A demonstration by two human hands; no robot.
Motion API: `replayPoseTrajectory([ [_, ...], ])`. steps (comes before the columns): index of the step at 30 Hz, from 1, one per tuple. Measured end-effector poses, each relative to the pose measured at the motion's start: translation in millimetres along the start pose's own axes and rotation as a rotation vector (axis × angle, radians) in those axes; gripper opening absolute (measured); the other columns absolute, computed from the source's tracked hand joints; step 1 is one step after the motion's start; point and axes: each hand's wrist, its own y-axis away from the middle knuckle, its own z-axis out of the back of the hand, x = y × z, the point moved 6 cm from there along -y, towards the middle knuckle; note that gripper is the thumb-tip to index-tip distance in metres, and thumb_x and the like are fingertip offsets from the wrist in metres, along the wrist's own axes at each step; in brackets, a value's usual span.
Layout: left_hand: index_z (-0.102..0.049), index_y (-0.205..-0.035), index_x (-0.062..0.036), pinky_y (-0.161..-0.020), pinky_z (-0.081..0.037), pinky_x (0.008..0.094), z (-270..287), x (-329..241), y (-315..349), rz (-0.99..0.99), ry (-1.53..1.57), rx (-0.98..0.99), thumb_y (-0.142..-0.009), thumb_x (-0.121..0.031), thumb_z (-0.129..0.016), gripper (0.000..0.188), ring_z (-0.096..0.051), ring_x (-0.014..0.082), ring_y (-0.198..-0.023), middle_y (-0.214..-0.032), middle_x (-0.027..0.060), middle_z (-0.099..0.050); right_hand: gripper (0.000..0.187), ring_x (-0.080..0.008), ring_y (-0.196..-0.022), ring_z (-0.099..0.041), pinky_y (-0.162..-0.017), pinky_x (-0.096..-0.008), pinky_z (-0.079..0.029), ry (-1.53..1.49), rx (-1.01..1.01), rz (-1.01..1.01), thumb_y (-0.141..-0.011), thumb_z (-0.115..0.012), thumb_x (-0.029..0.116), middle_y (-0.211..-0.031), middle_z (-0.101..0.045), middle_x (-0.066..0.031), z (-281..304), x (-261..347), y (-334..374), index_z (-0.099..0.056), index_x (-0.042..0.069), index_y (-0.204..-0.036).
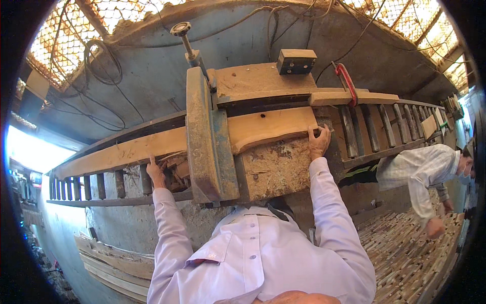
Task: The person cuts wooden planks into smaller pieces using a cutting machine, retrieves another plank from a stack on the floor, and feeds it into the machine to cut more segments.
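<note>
A long wooden plank (pixel 273 124) with a dark knot and a rough near edge lies across a saw bench and runs under the blue-grey upright guard (pixel 208 137) of the machine. On the left side of the guard, my left hand (pixel 157 173) grips the near edge of the plank, thumb and fingers against it. My right hand (pixel 319 142) is closed around the plank's right end, fingers curled at its corner. The blade is hidden behind the guard. Wood scraps (pixel 179 169) lie beside my left hand.
Roller conveyors (pixel 374 126) extend both ways. A red clamp (pixel 346 83) holds a wooden fence strip (pixel 324 98). Sawdust covers the machine table (pixel 276 169). At right, a person in a pale shirt (pixel 430 169) bends over stacked wood strips (pixel 405 253). Boards (pixel 114 266) lie at lower left.
</note>
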Motion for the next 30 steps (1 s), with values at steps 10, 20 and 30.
replayPoseTrajectory([
  [10, -0.053, -0.105, 0.0028, -0.057, -0.064, 0.0378, 10.9, 7.7, -13.1, -0.025, -0.007, 0.03, -0.094, -0.041, -0.068, 0.047, -0.067, 0.0232, -0.072, -0.091, 0.0121, -0.062, 0.052, -0.0373, -0.133, -0.044, -0.113, -0.0463, -0.034, 0.065, -0.015, 0.001, -0.089, -0.069, 0.047, -0.142, -0.05, -0.0195, -0.2, 8.6, 1.7, -0.061, 0.003, -0.116],
  [20, -0.052, -0.103, 0.004, -0.055, -0.062, 0.036, 13.6, 1.2, -8.9, -0.041, -0.032, 0.013, -0.095, -0.042, -0.067, 0.049, -0.065, 0.0235, -0.07, -0.094, 0.0131, -0.06, 0.045, -0.029, -0.114, -0.056, -0.099, -0.0397, -0.044, -0.322, -0.075, -0.09, -0.094, -0.067, 0.043, -0.12, -0.061, -0.0143, -2.4, -2.3, 4.8, -0.061, 0.002, -0.112],
  [30, -0.053, -0.106, 0.0063, -0.057, -0.062, 0.037, 2.5, -0.2, -8.9, -0.1, -0.065, 0.05, -0.094, -0.047, -0.066, 0.056, -0.067, 0.0259, -0.077, -0.099, 0.0158, -0.062, 0.053, -0.034, -0.121, -0.057, -0.101, -0.0439, -0.051, -1.183, 0.896, -0.246, -0.096, -0.066, 0.027, -0.131, -0.054, -0.0226, -109.6, 78.3, 126.2, -0.045, -0.001, -0.136],
])
